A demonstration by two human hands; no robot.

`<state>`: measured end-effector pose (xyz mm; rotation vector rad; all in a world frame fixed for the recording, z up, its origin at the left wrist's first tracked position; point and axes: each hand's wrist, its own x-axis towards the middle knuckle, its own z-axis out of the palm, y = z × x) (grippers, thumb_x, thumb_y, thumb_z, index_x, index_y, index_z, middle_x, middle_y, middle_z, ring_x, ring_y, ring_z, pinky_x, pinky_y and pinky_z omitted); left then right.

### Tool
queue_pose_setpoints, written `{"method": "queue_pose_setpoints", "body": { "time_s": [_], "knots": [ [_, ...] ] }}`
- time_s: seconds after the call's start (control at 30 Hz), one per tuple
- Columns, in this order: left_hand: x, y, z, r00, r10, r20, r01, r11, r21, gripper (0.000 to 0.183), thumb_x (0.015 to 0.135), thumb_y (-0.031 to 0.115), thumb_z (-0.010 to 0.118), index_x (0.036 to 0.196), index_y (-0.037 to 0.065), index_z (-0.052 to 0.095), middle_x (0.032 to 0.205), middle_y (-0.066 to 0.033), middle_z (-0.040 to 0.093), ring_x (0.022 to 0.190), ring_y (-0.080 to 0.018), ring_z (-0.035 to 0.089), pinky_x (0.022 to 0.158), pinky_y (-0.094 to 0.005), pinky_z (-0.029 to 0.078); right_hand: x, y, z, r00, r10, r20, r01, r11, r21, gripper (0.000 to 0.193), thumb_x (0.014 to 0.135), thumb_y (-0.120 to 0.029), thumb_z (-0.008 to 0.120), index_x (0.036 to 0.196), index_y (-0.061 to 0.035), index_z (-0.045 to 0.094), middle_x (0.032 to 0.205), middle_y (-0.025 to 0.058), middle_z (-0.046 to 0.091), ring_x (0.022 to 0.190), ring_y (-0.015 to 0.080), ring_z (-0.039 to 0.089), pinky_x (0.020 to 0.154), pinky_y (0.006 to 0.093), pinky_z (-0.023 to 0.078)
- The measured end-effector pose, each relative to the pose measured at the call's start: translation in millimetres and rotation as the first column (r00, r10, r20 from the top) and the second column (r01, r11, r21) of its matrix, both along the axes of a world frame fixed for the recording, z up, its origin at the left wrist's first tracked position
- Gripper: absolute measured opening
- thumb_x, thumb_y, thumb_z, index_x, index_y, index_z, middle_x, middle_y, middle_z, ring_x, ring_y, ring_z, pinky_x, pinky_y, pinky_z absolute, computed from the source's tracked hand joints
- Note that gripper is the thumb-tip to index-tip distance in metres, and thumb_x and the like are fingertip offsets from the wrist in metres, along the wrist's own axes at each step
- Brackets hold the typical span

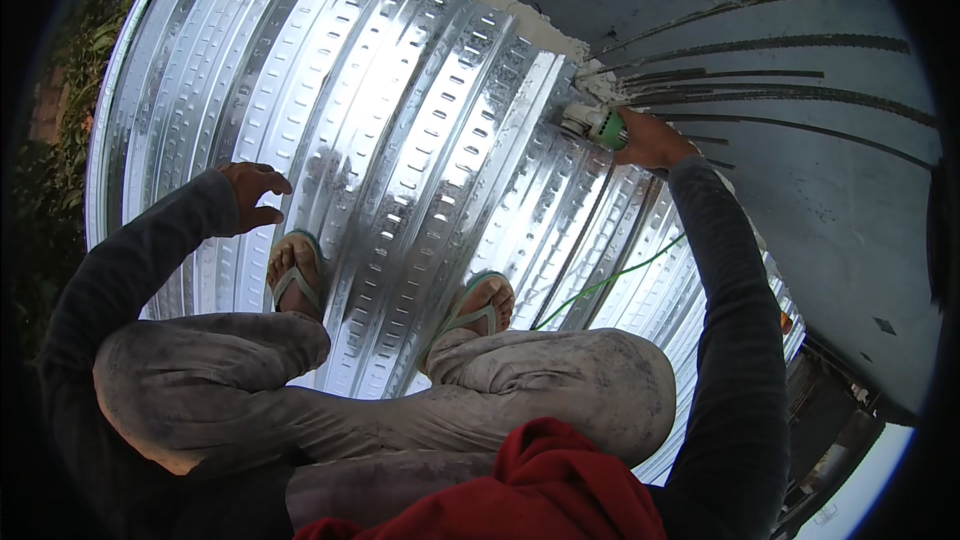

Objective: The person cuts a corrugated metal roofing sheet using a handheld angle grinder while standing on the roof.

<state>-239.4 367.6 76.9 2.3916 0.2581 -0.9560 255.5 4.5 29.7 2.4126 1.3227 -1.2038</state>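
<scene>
In my right hand (650, 143) is a green angle grinder (608, 128), gripped round its body. Its pale head lies at the edge of the ribbed metal decking (400, 130), close to where steel rebars (740, 95) come out of the concrete. Whether the disc touches anything I cannot tell. My left hand (255, 197) hovers over the decking at the left, holding nothing, its fingers apart and slightly curled. A green cord (610, 280) runs across the decking on the right, partly hidden behind my right forearm.
I squat on the decking, my feet in flip-flops (483, 305) set apart. Several rebars jut out in front of the grey wall (800, 170) at the right. Green plants (75, 130) grow beyond the decking's left edge. A rough concrete edge (520, 15) borders the far side.
</scene>
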Motion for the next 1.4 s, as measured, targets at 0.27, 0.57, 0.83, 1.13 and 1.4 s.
{"method": "queue_pose_setpoints", "body": {
  "time_s": [0.27, 0.57, 0.83, 1.13, 1.4],
  "knots": [
    [6.5, -5.5, 6.7, 1.000, 0.007, -0.019, -0.007, 1.000, 0.008, 0.043, 0.086, 0.027, 0.076, 0.121, 0.005, 0.066, 0.121, -0.0145, 0.068, 0.115, -0.0335, 0.064, 0.102, -0.0448, 0.049, 2.0, -2.6, -5.0, 0.999, 0.033, 0.031, -0.033, 0.999, 0.008, 0.076, 0.067, -0.023, 0.083, 0.132, 0.0005, 0.051, 0.116, 0.0267, 0.066, 0.109, 0.0409, 0.065, 0.095, 0.0448, 0.050],
    [3.5, -5.0, 6.0, 1.000, 0.018, -0.007, -0.018, 1.000, 0.011, 0.042, 0.085, 0.026, 0.076, 0.120, 0.005, 0.067, 0.121, -0.0150, 0.069, 0.114, -0.0334, 0.064, 0.102, -0.0449, 0.049, -6.0, 3.2, 4.4, 0.999, -0.007, 0.032, 0.008, 0.999, -0.042, 0.075, 0.067, -0.015, 0.081, 0.134, -0.0002, 0.050, 0.120, 0.0265, 0.065, 0.112, 0.0398, 0.063, 0.098, 0.0432, 0.048],
    [5.3, -2.8, 2.5, 1.000, -0.003, -0.011, 0.003, 1.000, 0.006, 0.043, 0.085, 0.027, 0.076, 0.121, 0.004, 0.066, 0.121, -0.0153, 0.069, 0.114, -0.0339, 0.065, 0.101, -0.0449, 0.050, 1.3, -3.4, -3.3, 1.000, 0.013, 0.013, -0.013, 1.000, 0.010, 0.074, 0.068, -0.021, 0.081, 0.131, 0.0009, 0.052, 0.114, 0.0273, 0.067, 0.108, 0.0405, 0.066, 0.095, 0.0441, 0.050],
    [6.7, -1.8, 1.4, 1.000, 0.001, -0.023, -0.001, 1.000, 0.007, 0.043, 0.086, 0.028, 0.076, 0.121, 0.004, 0.066, 0.121, -0.0150, 0.069, 0.114, -0.0337, 0.065, 0.101, -0.0451, 0.049, -3.8, -0.5, -1.6, 1.000, -0.004, 0.017, 0.004, 1.000, -0.016, 0.076, 0.069, -0.025, 0.084, 0.131, 0.0022, 0.051, 0.114, 0.0274, 0.067, 0.107, 0.0406, 0.066, 0.095, 0.0441, 0.051],
    [4.8, -2.6, 0.9, 0.999, 0.009, -0.037, -0.009, 1.000, 0.005, 0.044, 0.086, 0.029, 0.075, 0.121, 0.004, 0.066, 0.121, -0.0151, 0.069, 0.115, -0.0336, 0.064, 0.101, -0.0450, 0.049, -4.7, 0.5, 1.0, 1.000, -0.010, -0.009, 0.009, 1.000, -0.019, 0.080, 0.068, -0.020, 0.083, 0.137, 0.0021, 0.048, 0.119, 0.0277, 0.065, 0.111, 0.0402, 0.065, 0.098, 0.0437, 0.050]
  ]
}}
